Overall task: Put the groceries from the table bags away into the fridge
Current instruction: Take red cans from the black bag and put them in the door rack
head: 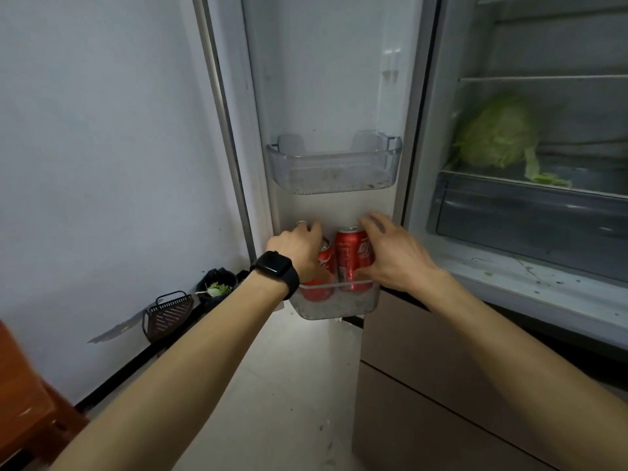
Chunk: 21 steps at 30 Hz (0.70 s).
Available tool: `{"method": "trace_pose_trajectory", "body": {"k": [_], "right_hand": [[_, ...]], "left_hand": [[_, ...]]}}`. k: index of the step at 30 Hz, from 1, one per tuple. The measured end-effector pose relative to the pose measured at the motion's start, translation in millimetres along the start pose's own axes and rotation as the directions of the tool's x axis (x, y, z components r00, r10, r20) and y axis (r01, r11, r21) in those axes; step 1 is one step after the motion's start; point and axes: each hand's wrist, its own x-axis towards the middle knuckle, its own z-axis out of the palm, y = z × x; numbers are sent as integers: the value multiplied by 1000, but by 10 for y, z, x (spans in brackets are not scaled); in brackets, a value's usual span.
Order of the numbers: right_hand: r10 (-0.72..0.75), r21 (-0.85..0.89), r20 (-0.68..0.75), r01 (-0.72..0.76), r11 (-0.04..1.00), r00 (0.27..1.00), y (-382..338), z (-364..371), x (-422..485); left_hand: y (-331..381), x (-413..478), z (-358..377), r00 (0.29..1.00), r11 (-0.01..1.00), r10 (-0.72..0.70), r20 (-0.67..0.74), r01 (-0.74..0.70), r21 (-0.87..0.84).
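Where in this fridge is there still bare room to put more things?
The upper door bin holds nothing. The shelf right of the cabbage is bare. The lower door bin is crowded: the left can, gripped by the left hand, and the right can, gripped by the right hand, fill its width.

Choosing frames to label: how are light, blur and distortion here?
Head view: dim, flat light, darkest inside the fridge, where the cabbage looks smeared; the wide lens bows the door edge; left hand on left can and right hand on right can are fairly sharp; pale glare on the floor under the bin.
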Motion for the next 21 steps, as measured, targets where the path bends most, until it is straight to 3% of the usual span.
{"method": "trace_pose_trajectory", "body": {"k": [5,10,16,21], "right_hand": [[58,-72,2,-57,996,998,-97,26,30],[105,25,-78,-104,994,991,-132,97,2],[139,147,-66,-128,981,988,-66,153,6],[156,157,-117,-137,978,981,-93,173,-46]], "left_hand": [[-30,-57,42,997,999,47,-62,-48,-18],[-40,-44,152,992,998,1,-127,-8,-58],[-56,-51,167,996,997,19,-93,-26,-75],[-42,-157,82,992,998,45,-117,-50,-46]]}}
